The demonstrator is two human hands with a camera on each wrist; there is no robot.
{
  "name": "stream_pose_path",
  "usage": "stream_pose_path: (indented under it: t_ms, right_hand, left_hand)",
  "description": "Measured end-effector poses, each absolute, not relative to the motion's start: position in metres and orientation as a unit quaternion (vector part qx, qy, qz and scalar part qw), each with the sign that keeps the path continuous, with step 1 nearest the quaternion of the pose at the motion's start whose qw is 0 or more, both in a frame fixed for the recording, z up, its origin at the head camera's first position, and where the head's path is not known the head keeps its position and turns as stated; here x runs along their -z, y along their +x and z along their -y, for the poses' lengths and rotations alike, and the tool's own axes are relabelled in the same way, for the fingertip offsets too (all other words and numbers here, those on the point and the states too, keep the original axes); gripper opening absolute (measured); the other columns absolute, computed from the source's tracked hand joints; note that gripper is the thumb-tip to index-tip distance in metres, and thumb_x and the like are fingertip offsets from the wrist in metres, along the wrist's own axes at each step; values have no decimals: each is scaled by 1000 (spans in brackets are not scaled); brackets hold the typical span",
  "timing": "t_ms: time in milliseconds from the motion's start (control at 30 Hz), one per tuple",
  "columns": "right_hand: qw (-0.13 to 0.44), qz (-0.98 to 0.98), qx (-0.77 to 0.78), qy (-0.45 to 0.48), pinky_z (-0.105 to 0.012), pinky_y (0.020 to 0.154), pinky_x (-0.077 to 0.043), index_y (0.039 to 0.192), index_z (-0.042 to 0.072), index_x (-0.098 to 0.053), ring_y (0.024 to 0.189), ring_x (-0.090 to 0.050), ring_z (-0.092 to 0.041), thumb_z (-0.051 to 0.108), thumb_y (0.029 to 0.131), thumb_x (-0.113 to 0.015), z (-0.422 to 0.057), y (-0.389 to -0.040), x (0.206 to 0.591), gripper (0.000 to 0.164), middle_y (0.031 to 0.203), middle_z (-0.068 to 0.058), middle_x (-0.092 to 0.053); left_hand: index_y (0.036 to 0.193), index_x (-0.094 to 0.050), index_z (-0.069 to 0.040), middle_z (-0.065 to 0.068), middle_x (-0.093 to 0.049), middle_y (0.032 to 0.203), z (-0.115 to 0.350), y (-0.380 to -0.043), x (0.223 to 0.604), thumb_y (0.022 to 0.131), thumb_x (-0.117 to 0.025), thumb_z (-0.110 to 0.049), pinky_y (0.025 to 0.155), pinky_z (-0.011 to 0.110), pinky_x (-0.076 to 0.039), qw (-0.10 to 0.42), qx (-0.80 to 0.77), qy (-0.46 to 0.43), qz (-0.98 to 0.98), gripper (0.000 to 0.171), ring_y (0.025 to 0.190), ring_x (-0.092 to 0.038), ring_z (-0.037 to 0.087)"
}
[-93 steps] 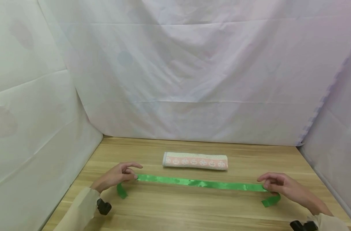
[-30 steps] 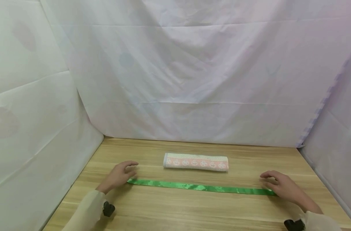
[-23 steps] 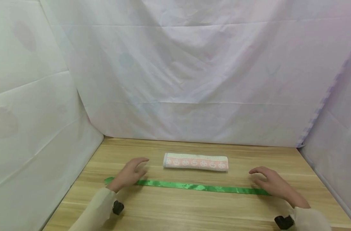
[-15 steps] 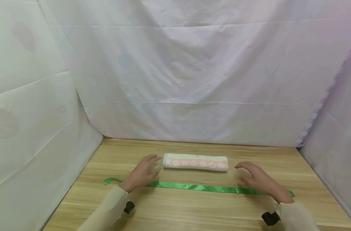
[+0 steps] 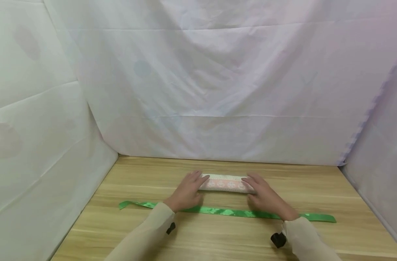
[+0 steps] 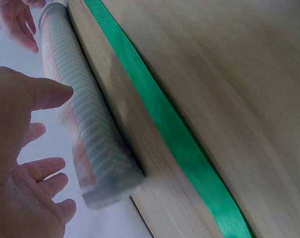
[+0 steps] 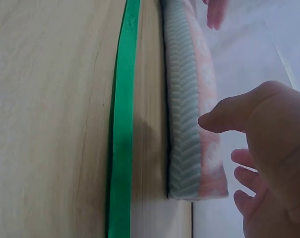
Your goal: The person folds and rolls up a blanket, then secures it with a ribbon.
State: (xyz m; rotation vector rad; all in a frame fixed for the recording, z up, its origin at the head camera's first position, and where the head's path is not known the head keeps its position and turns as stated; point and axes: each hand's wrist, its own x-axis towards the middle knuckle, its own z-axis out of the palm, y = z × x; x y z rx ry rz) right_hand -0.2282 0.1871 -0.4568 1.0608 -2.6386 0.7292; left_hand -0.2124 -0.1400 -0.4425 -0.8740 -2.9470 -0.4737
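1. The towel, a compact rolled or folded bundle with white motifs on a pink band, lies lengthwise across the surface, behind the green ribbon and roughly parallel to it.
2. The left hand is at the towel's left end, thumb and fingers spread well apart. Its fingers overlap that end in the head view; the left wrist view shows a wide gap between thumb and fingers, with no grip closed on the towel. Whether the skin touches it, I cannot tell.
3. The right hand mirrors this at the right end: thumb on the near side, fingers loosely bent and parted, nothing gripped. Contact is again unclear.
4. The ribbon stretches well past both ends of the towel; its left tip bends, and the wrists hide parts of it. A narrow strip of wood separates ribbon from towel.
5. Pale cloth bounds the surface: a back cloth, a left cloth and a right cloth.
6. Wood shows between the towel and the back edge, and both hands are well apart from the side edges.
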Motion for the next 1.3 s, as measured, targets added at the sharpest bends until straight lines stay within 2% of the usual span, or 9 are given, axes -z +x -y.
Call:
stream_pose_path:
  t_ms: [100,333,567,700,1033,1300]
  right_hand:
    - [78,898,-249,353,-66,100,-40,138,-4,-52,133,-39,-51,-6,82,-70,-183,-230,458,59,143,-34,-43]
    - [12,914,-236,330,-66,113,-20,146,-4,-43,139,-35,-46,-2,86,-66,-175,-232,456,64,148,-30,-40]
    - [-1,922,-214,323,-64,114,-19,147,-2,-42,139,-35,-46,-2,88,-63,-173,-239,457,64,148,-29,-41]
    - [-8,923,-210,321,-64,114,-19,147,-2,-43,138,-37,-45,-3,86,-62,-172,-245,458,64,147,-27,-43]
    - [3,931,-193,310,-64,111,-27,143,0,-48,131,-45,-43,-5,83,-64,-168,-256,460,62,141,-24,-51]
    - [14,944,-173,282,-59,109,-34,144,6,-49,128,-49,-40,-4,84,-68,-166,-259,468,64,139,-18,-55]
  left_hand:
    - [153,-37,-14,21,-34,156,132,-217,445,94,-65,-21,120,53,-18,-1,141,-265,954,65,147,-27,35]
    - [155,-34,-15,19,-31,158,123,-224,446,97,-61,-39,121,52,-15,-34,128,-235,963,68,149,-24,33]
    - [157,-28,-19,16,-29,160,119,-234,451,96,-58,-46,122,52,-10,-63,109,-215,969,73,150,-22,30]
    - [158,-27,-19,14,-32,159,118,-241,453,96,-59,-44,121,52,-12,-64,99,-209,971,74,149,-25,30]
    - [157,-28,-20,10,-40,155,113,-251,455,95,-55,-25,120,52,-20,-58,61,-196,977,68,145,-33,26]
    - [157,-28,-20,9,-44,152,109,-252,454,95,-59,-20,118,52,-25,-46,38,-191,980,70,143,-38,26]
